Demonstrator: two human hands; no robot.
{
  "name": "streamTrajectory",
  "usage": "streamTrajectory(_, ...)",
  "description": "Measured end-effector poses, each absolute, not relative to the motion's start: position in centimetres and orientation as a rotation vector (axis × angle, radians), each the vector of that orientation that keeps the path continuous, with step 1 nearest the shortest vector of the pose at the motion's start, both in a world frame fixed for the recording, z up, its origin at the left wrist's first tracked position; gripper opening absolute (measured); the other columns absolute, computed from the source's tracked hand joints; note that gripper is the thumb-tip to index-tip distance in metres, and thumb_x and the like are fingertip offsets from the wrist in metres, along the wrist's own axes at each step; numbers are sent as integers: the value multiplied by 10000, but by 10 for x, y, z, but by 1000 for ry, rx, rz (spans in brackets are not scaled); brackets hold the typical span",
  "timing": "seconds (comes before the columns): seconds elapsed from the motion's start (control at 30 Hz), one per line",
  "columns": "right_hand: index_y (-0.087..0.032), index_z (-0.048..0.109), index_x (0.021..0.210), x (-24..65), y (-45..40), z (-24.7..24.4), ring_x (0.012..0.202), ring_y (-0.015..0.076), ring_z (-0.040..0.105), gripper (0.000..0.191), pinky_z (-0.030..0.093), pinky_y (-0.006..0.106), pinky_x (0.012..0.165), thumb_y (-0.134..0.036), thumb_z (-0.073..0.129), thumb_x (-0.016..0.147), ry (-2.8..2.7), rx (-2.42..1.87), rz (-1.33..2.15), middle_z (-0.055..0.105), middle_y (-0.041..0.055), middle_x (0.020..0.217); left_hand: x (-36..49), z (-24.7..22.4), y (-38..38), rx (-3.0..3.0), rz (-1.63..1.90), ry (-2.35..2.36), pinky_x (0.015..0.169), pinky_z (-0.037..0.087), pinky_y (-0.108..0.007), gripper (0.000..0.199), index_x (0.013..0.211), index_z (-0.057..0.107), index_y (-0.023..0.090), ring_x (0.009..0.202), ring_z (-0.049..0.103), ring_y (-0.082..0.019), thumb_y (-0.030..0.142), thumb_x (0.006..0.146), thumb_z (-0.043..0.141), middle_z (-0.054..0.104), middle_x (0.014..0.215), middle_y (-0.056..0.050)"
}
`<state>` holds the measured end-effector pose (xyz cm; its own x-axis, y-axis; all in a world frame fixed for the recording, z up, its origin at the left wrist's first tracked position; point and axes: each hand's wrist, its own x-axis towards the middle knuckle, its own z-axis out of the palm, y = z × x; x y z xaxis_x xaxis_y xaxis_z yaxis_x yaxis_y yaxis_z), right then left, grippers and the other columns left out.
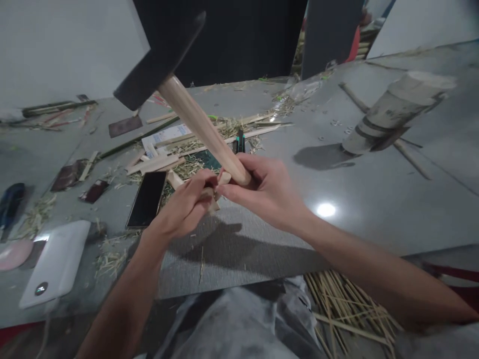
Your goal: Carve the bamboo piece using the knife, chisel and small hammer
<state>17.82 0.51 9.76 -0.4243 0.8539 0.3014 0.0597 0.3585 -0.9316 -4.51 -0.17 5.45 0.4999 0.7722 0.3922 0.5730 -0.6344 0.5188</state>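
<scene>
My right hand (267,187) is closed around the lower end of a hammer's wooden handle. The hammer (204,127) tilts up to the left, its dark head high above the table. Just left of it, my left hand (189,204) is closed on a pale piece of wood (212,199), partly hidden by the fingers. A short round wooden peg (225,178) shows between the two hands, near my right thumb; which hand supports it I cannot tell. Under the hands lies a grey work surface (224,249).
A black phone (147,199) lies left of my left hand, with a white device (56,262) farther left. Beyond are wood strips (160,163), shavings (190,169) and a black-and-green tool (240,142). A strapped log-like cylinder (389,117) stands at right. Thin sticks (348,309) lie below.
</scene>
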Motion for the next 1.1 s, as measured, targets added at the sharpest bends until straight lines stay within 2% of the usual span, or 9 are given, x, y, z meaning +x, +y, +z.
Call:
streamTrajectory(0.1,-201,692,904,177,6,98,656,111,446,98,320,267,559,-256,768,876,-1753,-792,1152,553,-49,732,-47,56,-1,2434,907,1086,855,521,-354,145,1136,526,229,954,641,-211,167,1037,440,662,1088,-56)
streamTrajectory(0.23,-190,677,869,176,8,101,658,109,447,98,317,272,565,-248,756,880,-1772,-803,1144,549,-46,729,-47,53,2,2492,953,1064,728,474,-305,96,1026,523,232,784,609,-171,194,1083,456,637,912,-15)
streamTrajectory(0.33,-190,671,846,176,9,104,664,114,466,109,321,277,566,-249,750,892,-1796,-812,1136,561,-39,730,-48,51,3,2502,961,1063,671,450,-286,102,1019,547,222,706,583,-151,216,1091,475,619,865,-2)
streamTrajectory(0.53,-196,674,849,179,14,105,621,109,435,158,306,293,543,-306,765,918,-1798,-833,1115,551,-38,704,-46,53,1,2457,1000,1206,704,482,-267,142,1046,624,207,749,629,-145,229,1098,493,669,874,-5)
streamTrajectory(0.67,-196,709,876,187,19,100,563,96,449,142,331,277,500,-296,806,901,-1623,-783,1246,549,-45,670,-41,53,-3,2299,1149,1307,596,436,-250,162,1042,665,205,642,566,-124,267,1082,521,665,797,8)
streamTrajectory(0.77,-197,722,866,194,24,95,504,79,419,130,284,254,439,-243,844,866,-1436,-686,1408,546,-50,634,-37,50,-5,2208,1298,1274,582,420,-256,210,1009,680,207,659,562,-126,315,1090,519,659,807,-3)
streamTrajectory(0.9,-195,722,846,204,29,91,466,58,345,133,226,235,414,-226,848,875,-1270,-652,1522,536,-49,597,-34,43,-5,1998,1494,1190,508,351,-271,251,987,692,217,550,449,-115,415,1080,570,585,723,13)
streamTrajectory(1.0,-201,705,820,209,31,90,457,50,287,176,199,230,404,-258,864,867,-1180,-628,1580,511,-56,584,-32,37,-3,1790,1584,1100,517,396,-280,307,976,705,218,585,481,-139,496,1055,602,582,740,-7)
streamTrajectory(1.1,-206,659,770,213,34,88,461,56,237,265,176,237,391,-335,871,864,-1116,-632,1589,451,-67,576,-29,37,-2,1583,1598,939,541,429,-281,272,988,716,212,631,522,-143,462,1051,628,593,800,-27)
